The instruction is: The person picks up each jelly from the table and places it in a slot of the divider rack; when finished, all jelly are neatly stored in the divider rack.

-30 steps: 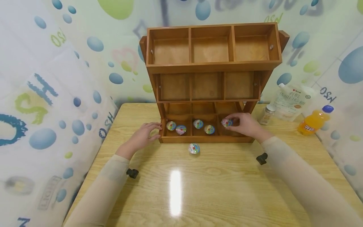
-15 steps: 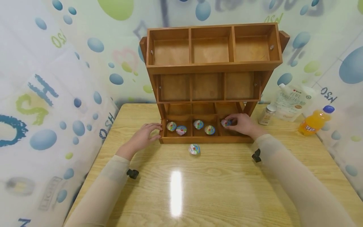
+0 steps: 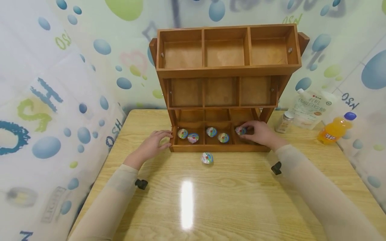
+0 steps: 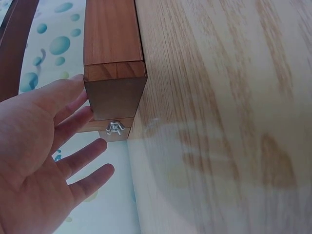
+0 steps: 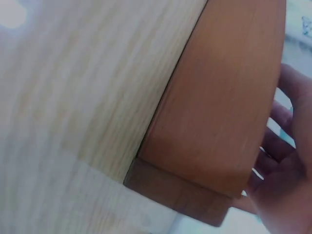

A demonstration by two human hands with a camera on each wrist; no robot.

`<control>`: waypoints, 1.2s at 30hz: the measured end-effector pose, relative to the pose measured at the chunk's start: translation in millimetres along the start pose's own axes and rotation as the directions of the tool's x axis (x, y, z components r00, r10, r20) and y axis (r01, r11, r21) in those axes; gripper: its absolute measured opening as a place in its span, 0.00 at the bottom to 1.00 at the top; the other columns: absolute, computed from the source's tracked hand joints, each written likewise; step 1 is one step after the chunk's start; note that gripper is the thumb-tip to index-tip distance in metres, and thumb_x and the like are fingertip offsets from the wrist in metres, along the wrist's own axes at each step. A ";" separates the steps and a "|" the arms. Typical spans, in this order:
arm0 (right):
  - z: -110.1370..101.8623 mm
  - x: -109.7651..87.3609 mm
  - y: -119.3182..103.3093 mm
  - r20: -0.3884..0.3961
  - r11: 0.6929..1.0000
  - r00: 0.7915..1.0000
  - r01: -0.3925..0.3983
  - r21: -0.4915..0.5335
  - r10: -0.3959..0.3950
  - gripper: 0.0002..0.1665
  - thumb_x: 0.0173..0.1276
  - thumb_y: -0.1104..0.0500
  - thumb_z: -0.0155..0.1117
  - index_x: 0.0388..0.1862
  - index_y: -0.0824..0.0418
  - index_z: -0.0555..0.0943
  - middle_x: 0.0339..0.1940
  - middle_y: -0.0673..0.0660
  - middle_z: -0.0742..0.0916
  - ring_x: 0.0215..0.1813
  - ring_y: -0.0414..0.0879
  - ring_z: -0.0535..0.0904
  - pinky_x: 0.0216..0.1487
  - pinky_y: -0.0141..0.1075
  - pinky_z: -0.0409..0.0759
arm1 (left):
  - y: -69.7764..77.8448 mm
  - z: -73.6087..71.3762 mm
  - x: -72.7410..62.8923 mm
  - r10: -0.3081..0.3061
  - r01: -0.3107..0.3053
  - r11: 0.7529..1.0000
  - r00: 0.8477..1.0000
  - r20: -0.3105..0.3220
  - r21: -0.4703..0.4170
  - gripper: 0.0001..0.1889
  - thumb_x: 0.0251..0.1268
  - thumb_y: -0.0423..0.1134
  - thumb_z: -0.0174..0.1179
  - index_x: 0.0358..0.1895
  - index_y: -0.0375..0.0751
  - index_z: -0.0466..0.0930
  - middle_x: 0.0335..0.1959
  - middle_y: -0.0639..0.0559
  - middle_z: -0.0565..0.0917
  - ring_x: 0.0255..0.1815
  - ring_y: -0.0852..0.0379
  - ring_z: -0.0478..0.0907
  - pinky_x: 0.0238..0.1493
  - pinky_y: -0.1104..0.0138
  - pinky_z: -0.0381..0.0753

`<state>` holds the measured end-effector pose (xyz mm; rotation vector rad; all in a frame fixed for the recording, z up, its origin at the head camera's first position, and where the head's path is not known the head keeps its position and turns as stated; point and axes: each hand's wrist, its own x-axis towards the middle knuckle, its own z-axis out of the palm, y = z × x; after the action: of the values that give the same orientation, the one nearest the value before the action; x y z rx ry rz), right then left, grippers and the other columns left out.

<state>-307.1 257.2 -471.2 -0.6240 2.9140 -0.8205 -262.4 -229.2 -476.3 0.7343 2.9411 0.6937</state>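
A brown wooden rack [image 3: 220, 148] with three tiers of compartments stands against the back wall. In its bottom right compartment my right hand [image 3: 261, 134] pinches a small foil-lidded cup [image 3: 240, 130]; the rack's front board hides that cup in the right wrist view. My left hand [image 3: 153, 144] touches the rack's left end with its fingers spread, as the left wrist view [image 4: 44, 146] shows. Two similar cups [image 3: 187, 136] lie in the bottom left compartment and two more [image 3: 217, 135] in the middle one. Another lidded cup [image 3: 207, 158] sits on the table in front of the rack.
Right of the rack stand a white-capped shaker jar [image 3: 284, 122], a pale spouted pouch [image 3: 312, 108] and an orange drink bottle [image 3: 336, 129] with a blue cap. The wood-grain table [image 3: 235, 201] runs toward me. Patterned sheets line the back and sides.
My right forearm and wrist have shifted slightly, while the fingers stay at the cup in the bottom right compartment. My left hand and the other cups keep their places.
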 end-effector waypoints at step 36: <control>80.3 -37.1 -127.1 0.032 0.954 0.954 0.295 0.041 -0.297 0.22 0.63 0.55 0.79 0.55 0.59 0.85 0.54 0.53 0.88 0.57 0.50 0.86 0.60 0.44 0.85 | 3.3 -1.6 1.4 -0.006 0.006 1.000 1.000 0.005 0.008 0.19 0.76 0.44 0.62 0.64 0.41 0.79 0.74 0.46 0.74 0.75 0.38 0.67 0.77 0.43 0.67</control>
<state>-214.0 133.6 -477.5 -1.0799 2.8027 -0.8737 -262.5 -226.6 -473.3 0.7265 2.9423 0.6798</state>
